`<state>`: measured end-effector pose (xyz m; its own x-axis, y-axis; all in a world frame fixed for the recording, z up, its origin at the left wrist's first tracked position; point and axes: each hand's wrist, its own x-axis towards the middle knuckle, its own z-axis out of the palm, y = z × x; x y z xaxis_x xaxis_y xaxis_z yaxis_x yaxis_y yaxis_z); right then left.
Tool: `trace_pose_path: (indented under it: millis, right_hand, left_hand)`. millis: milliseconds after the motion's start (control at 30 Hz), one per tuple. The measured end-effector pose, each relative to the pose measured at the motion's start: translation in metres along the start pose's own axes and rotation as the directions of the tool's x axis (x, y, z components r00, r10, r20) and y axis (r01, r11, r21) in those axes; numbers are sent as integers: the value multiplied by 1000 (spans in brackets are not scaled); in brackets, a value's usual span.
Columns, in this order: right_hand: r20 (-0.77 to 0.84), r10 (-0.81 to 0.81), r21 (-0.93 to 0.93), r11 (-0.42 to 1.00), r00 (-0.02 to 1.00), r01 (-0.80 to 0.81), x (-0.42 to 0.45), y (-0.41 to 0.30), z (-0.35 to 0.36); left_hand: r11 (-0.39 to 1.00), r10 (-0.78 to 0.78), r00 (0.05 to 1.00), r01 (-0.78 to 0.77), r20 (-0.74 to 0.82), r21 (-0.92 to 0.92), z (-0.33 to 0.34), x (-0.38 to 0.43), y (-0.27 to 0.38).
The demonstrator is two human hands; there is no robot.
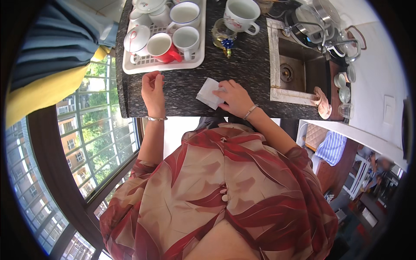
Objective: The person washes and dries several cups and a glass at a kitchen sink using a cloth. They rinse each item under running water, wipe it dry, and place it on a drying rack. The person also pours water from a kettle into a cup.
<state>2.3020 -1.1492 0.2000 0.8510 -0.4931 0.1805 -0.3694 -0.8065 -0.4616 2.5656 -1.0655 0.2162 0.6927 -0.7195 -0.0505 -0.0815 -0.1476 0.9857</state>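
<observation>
A folded white paper tissue [208, 92] rests on the dark speckled stone countertop [182, 94]. My right hand [236, 98] grips its right side, the fingers over the paper and the thumb at its lower corner. To the left, my left hand [153, 92] is raised over the counter with its fingers curled in and the thumb against them; I see nothing held there. Just beyond it is the front rim of a white plastic tray [162, 70]. This tray bears a red mug [164, 48], a white mug [186, 42], a lidded white cup [137, 42] and several other cups.
Beyond the tissue stand a glass cup with a blue flower ornament [226, 40] and a large white mug [242, 16]. At right is a sink [292, 65], with a pinkish cloth [321, 100] on its corner. A barred window [97, 123] lies left; people are blurred at far right.
</observation>
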Motion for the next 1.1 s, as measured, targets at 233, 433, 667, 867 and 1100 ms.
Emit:
trace_pose_path:
  millis: [233,433,667,867,1100]
  right_hand:
    - [266,607,660,452,749,-600,-17,48,-14]
    - [333,578,856,-516,745,17,-70,83,-81]
    - [329,405,777,-629,853,-1,-131,97,-93]
    - [60,630,829,401,775,-390,-198,138,-138]
    - [-321,464,-274,789,826,-550,-281,184,-193]
  left_hand:
    - [995,68,985,-55,158,-84,52,-29,14]
    - [996,-60,937,77,343,-35,102,-71,34]
    - [831,-252,560,543,789,-120,220,-123,77]
    - [771,-251,623,591,741,-237,304,-157,75]
    - [794,-374,784,547,495,-267,293,-159,59]
